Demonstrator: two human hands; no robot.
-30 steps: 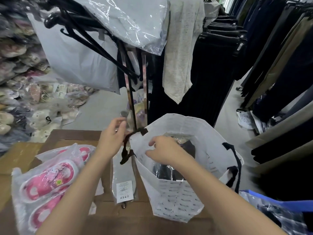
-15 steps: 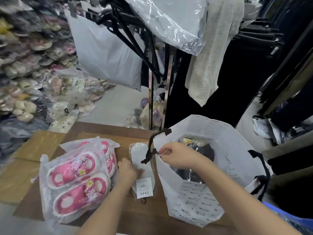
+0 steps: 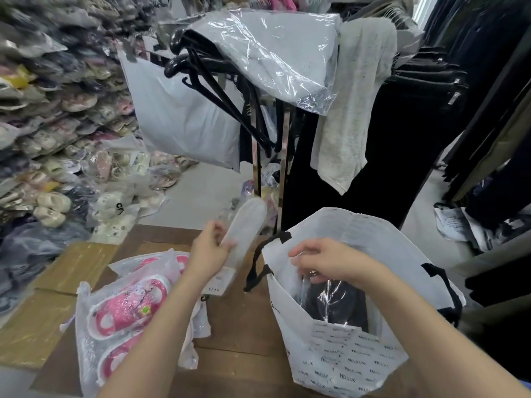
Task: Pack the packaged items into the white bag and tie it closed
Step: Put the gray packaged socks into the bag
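White printed plastic bag point(image 3: 342, 366) with black ribbon handles stands open on the brown wooden table point(image 3: 244, 326), dark wrapped goods already inside. Half a second earlier the pale insole-shaped item in clear wrap point(image 3: 244, 225) lay flat on the table; the left hand point(image 3: 209, 251) has now closed around it and lifted it clear, tilted toward the bag. The right hand point(image 3: 324, 259) pinches the bag's near rim, holding the mouth open. Pink slippers in a clear packet point(image 3: 126, 320) remain unpacked, so insertion looks next.

The slipper packs point(image 3: 126, 314) lie on the table point(image 3: 244, 320), left of the bag point(image 3: 344, 366).
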